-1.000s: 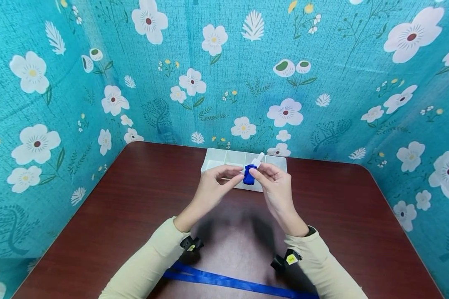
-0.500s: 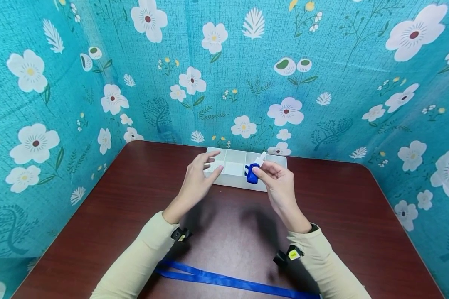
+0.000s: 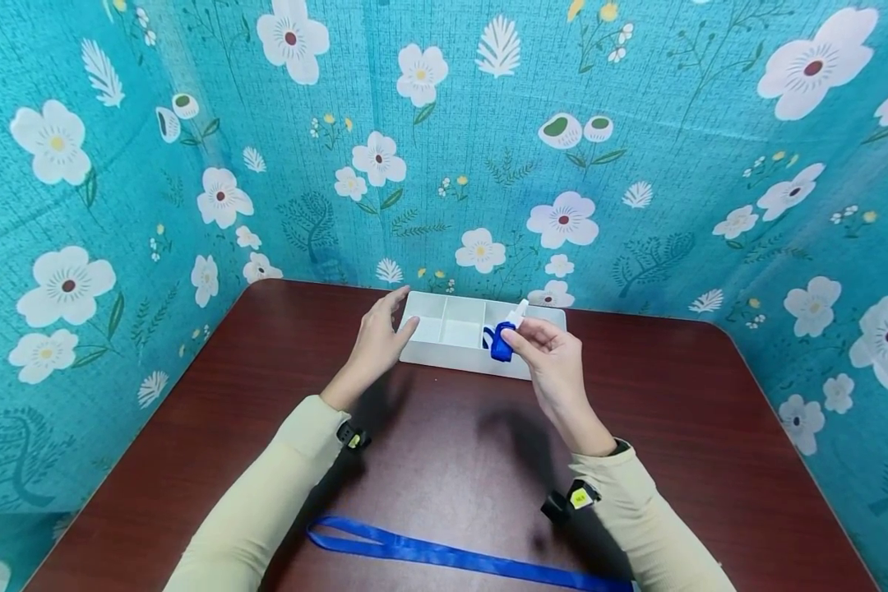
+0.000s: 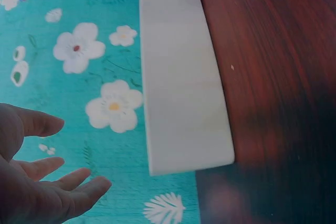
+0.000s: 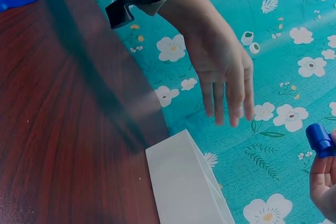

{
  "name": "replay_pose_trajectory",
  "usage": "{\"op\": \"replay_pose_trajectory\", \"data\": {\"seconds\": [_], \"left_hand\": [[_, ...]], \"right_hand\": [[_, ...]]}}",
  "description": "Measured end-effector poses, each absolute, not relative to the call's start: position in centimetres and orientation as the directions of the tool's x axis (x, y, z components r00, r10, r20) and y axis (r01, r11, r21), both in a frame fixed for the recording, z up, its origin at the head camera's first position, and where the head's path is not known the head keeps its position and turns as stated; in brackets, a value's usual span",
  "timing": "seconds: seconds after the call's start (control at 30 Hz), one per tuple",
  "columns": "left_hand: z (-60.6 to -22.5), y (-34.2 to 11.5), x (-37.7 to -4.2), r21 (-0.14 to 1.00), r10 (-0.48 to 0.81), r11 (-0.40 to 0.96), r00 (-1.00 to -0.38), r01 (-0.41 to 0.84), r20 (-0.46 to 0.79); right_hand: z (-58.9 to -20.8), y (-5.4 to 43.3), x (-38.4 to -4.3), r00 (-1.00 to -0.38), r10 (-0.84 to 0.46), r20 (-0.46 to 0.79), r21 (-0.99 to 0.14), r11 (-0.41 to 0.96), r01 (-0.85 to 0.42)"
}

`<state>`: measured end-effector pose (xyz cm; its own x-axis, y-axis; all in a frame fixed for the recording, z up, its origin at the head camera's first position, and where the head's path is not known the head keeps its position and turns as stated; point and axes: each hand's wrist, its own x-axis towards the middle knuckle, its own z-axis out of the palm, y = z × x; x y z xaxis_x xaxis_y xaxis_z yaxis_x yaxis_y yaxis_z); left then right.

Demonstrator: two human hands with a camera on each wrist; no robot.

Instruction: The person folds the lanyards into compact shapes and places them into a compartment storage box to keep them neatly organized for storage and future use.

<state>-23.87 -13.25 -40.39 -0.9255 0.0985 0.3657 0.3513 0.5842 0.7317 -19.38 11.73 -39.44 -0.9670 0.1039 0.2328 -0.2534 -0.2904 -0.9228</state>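
My right hand (image 3: pixel 558 366) pinches a small wound bundle of blue strap (image 3: pixel 501 342) with a white tip pointing up and right. A small dark loop sticks out at its left. It is held above the right part of a white divided tray (image 3: pixel 444 355). My left hand (image 3: pixel 371 344) is at the tray's left end, fingers spread and holding nothing. In the left wrist view the left hand (image 4: pixel 47 187) appears apart from the tray's wall (image 4: pixel 184 77). The right wrist view shows the blue bundle (image 5: pixel 319 139) at its right edge. The tray's right compartments are partly hidden.
A long blue strap (image 3: pixel 444 557) with a looped left end lies across the front of the dark brown table (image 3: pixel 444 460). Behind the tray hangs a turquoise flowered curtain (image 3: pixel 444 164), which also closes in both sides.
My left hand has let go of the blue bundle and moved left to the tray's end, its fingers spreading. My right hand still holds the bundle, shifted slightly right.
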Motion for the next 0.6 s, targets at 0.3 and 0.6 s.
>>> {"op": "replay_pose_trajectory", "data": {"seconds": [0.3,0.6], "left_hand": [[-41.8,-13.9,-27.3,0.783,0.071,0.590,-0.979,0.195,0.190],[-42.7,-14.1,-29.3,0.845,0.039,0.525,-0.995,0.098,0.091]], "right_hand": [[-39.9,11.7,-20.8,-0.968,0.129,0.216,-0.944,-0.223,-0.241],[-40.4,11.5,-22.4,-0.967,0.147,0.208,-0.956,-0.178,-0.232]]}}
